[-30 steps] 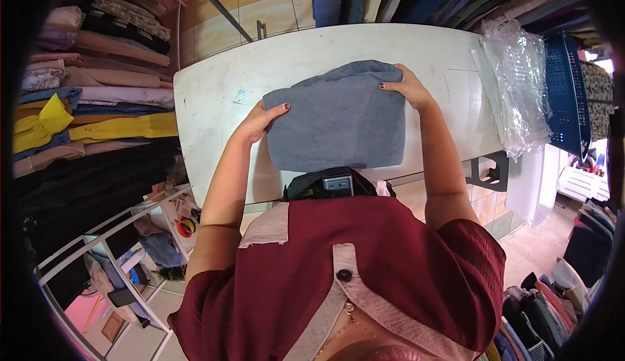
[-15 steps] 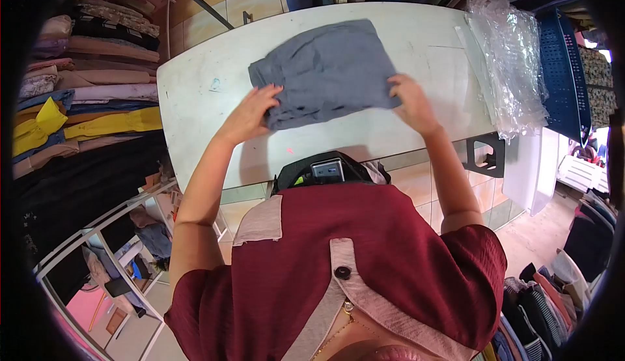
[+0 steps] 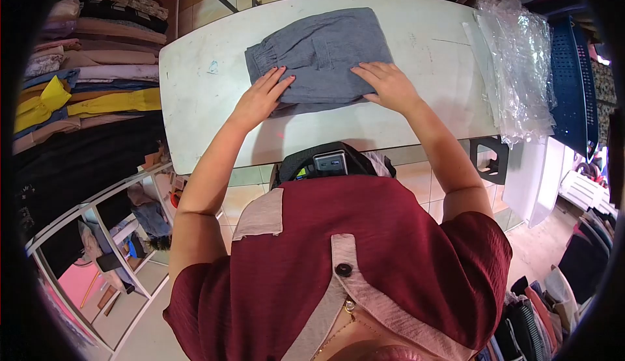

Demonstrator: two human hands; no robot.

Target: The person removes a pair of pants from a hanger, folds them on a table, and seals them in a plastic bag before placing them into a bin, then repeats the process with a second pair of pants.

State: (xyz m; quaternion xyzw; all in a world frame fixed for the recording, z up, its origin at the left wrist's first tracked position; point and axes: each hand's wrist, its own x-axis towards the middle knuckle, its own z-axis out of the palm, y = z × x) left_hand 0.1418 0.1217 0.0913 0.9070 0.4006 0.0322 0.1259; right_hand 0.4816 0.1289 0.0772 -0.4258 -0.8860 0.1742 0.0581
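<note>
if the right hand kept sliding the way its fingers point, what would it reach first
The right hand lies flat on the folded grey garment, fingers pointing up-left across it. It would first cross more of that cloth, roughly toward the gathered waistband, then the bare white table.

Bright, sharp (fisheye-bent, dark-cornered)

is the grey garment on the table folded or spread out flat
Folded. The grey garment lies as a compact layered rectangle on the white table, both hands, left hand and right hand, pressing flat on it.
</note>
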